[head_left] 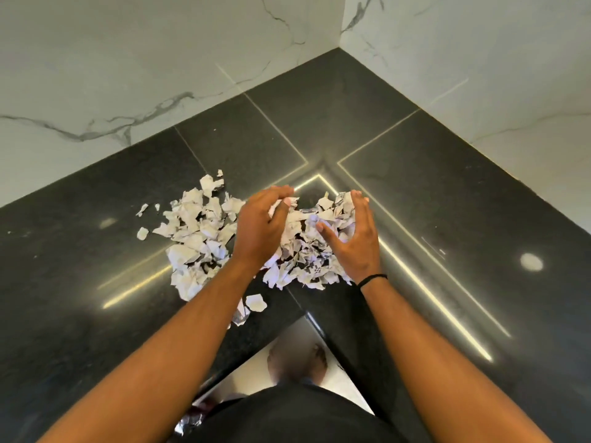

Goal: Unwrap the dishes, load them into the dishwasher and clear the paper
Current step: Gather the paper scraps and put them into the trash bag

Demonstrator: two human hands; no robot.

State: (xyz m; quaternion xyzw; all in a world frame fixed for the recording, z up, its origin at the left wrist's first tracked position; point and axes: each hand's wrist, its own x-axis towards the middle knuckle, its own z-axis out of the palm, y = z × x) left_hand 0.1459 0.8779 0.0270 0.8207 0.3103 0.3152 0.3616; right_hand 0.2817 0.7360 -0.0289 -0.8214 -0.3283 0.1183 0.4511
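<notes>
I stand at the inner corner of a glossy black stone counter (431,199), with white grey-veined marble walls (128,59) rising behind it on both sides. In front of me lies a loose pile of torn, crumpled scraps of white printed paper (195,225), spread across the counter just short of the corner seam.

My left hand (260,227) rests on the middle of the pile, palm down, fingers curled over and gathered around a clump of scraps, with the thumb tucked against the paper. A large share of the pile lies to the left of this hand, untouched, with a few stray bits apart from it at the far left edge.

My right hand (356,238) stands on its edge at the right side of the pile, fingers together and slightly cupped, thumb spread and pressing into the scraps. The paper between my two hands is bunched up higher than the rest. A thin black band (372,279) circles my right wrist.

A few more scraps (256,302) lie near my left forearm, close to the counter's front edge.
</notes>
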